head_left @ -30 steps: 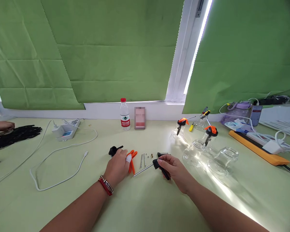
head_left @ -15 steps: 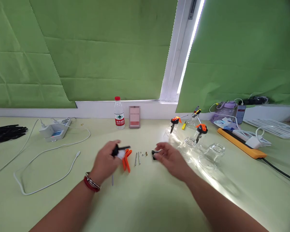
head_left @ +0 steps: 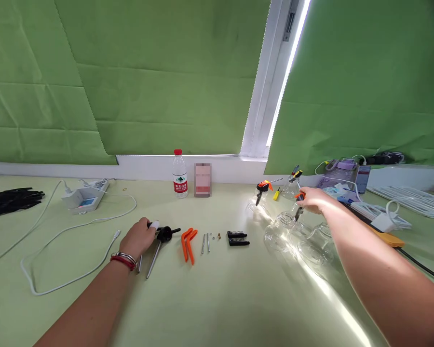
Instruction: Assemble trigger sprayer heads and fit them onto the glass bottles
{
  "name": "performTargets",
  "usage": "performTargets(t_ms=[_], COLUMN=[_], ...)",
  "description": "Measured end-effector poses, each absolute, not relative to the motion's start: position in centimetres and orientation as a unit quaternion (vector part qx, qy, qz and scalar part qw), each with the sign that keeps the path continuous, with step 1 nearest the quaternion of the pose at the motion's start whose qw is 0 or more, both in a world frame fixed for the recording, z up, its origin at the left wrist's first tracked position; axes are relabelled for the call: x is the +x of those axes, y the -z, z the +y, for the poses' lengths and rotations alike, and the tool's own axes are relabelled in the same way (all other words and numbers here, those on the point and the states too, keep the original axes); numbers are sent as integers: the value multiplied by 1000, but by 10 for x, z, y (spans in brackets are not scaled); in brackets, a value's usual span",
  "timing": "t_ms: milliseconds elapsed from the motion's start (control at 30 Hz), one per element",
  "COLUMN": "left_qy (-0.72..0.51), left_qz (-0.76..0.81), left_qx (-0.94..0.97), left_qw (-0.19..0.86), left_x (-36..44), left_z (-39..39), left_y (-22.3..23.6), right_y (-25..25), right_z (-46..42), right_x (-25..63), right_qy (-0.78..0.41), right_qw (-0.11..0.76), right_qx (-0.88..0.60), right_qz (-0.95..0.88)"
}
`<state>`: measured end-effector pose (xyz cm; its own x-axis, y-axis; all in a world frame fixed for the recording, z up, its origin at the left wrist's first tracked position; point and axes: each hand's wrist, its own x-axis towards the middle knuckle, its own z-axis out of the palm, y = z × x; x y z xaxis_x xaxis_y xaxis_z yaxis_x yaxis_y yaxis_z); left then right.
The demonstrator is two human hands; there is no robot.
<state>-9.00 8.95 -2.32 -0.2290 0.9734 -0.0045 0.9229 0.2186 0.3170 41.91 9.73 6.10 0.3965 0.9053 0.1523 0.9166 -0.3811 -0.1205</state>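
On the left, my left hand (head_left: 140,237) is closed around a black plastic cap piece whose thin metal tube points down below the fingers; much of the piece is hidden. Beside it lies a second black cap (head_left: 165,234) with a side spout and a metal tube (head_left: 154,260). At the right, my right hand (head_left: 311,199) pinches the orange-and-black top (head_left: 301,196) over a glass bottle. Orange levers (head_left: 188,246), two metal pins (head_left: 206,243), tiny brass and metal parts (head_left: 219,236) and two black pieces with springs (head_left: 237,238) lie between the hands.
Clear glass bottles (head_left: 278,237) stand on the right, near another orange-and-black top (head_left: 264,187). Behind are a water bottle (head_left: 180,178) and a yellow-handled tool (head_left: 277,193). A white cable (head_left: 75,224) curls at left; an orange power strip (head_left: 388,238) lies at right.
My right hand has moved from the black spring pieces to the orange-and-black top at right. My left hand has shifted left and down; a black cap with tube now lies beside it.
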Motion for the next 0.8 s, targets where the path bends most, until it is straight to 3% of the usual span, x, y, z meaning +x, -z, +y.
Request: performTargets(t_ms=[133,300,533,633,700,800], left_qy=[-126,-140,-217,-342,-397,-381], left_qz=[763,753,722,601,526,401], left_qx=[628,641,655,718,752,820], left_qw=[85,46,-53,-72,-9,147], left_x=[-88,-86,-73,-57,-42,-21], left_z=[87,83,72,56,40,15], left_y=[24,22,10,2,-3,-5], right_y=[-55,-68,-109,-119,-117,-99], right_z=[102,91,39,3,-17,-37], right_x=[419,417,384,344,312,264], right_qy=[-33,4,171,269,210,-12], right_qw=[49,83,233,384,432,429], right_qx=[-845,-841,-783,-680,-631,-570], right_qz=[-532,-534,-551,-564,-609,-701])
